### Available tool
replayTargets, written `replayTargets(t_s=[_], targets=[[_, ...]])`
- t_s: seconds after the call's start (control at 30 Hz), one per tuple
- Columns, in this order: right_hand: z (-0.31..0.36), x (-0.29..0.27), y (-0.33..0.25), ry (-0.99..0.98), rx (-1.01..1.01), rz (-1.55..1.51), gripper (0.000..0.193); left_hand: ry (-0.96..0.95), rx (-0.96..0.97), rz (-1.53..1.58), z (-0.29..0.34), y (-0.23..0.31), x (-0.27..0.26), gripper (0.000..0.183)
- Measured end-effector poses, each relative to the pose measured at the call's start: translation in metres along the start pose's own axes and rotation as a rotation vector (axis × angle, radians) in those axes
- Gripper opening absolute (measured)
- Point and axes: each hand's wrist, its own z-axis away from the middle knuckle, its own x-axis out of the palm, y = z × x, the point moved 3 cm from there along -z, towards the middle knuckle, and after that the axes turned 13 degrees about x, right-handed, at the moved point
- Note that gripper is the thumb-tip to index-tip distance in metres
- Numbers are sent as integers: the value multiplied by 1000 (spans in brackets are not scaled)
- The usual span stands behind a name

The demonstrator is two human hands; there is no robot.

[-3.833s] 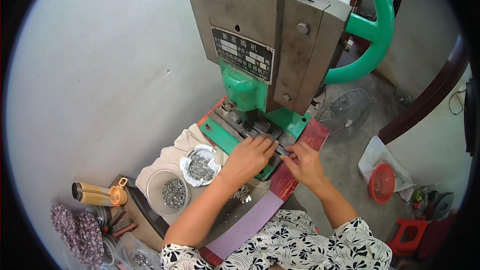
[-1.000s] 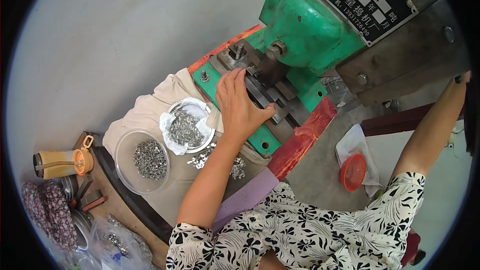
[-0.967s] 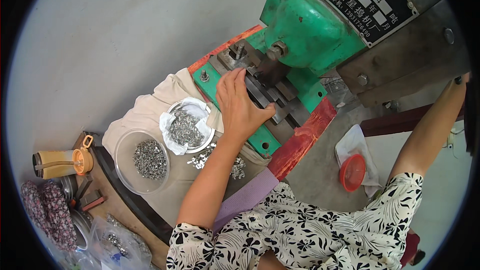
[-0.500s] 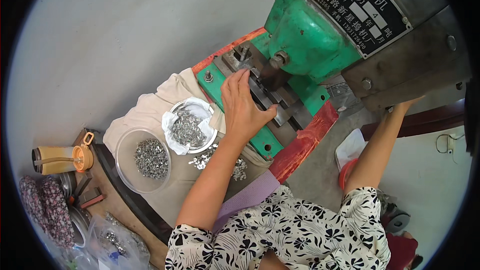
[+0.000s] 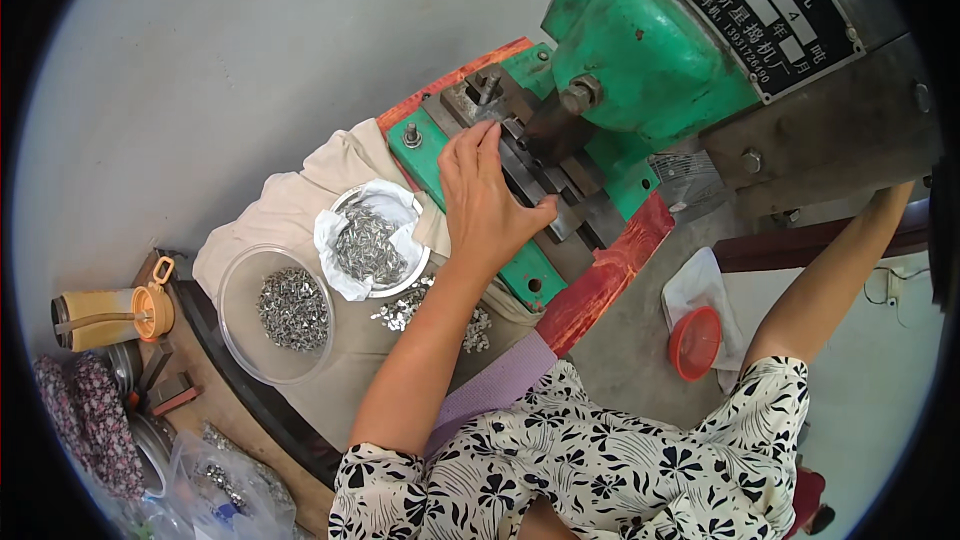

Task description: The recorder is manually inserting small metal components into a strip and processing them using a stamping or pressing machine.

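Note:
My left hand [image 5: 483,198] rests at the die [image 5: 530,180] of a green bench press [image 5: 650,50]. Its fingers and thumb are spread apart, fingertips by the far part of the steel die and thumb by the near end. I can make out nothing held between them. The dark punch [image 5: 552,130] stands just beyond the fingers, beneath the press head. My right forearm [image 5: 835,265] reaches up and out to the right, behind the press's steel side. The right hand itself is hidden there.
Left of my arm, a clear plastic tub [image 5: 235,330] and a cloth-lined bowl [image 5: 415,270] hold small metal parts. Loose shiny pieces [image 5: 398,312] lie on the beige cloth [image 5: 260,210]. A yellow bottle [image 5: 100,318] stands far left. A red basin [image 5: 694,343] sits low at right.
My right arm has swung further up and to the right, uncovering the red basin. My left hand stays at the die, and the whole view has shifted slightly.

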Motion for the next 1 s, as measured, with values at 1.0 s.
replayTargets(t_s=[1.0], targets=[[122, 55, -44, 166, 301, -143, 36, -125, -83, 16, 26, 36, -7, 94]])
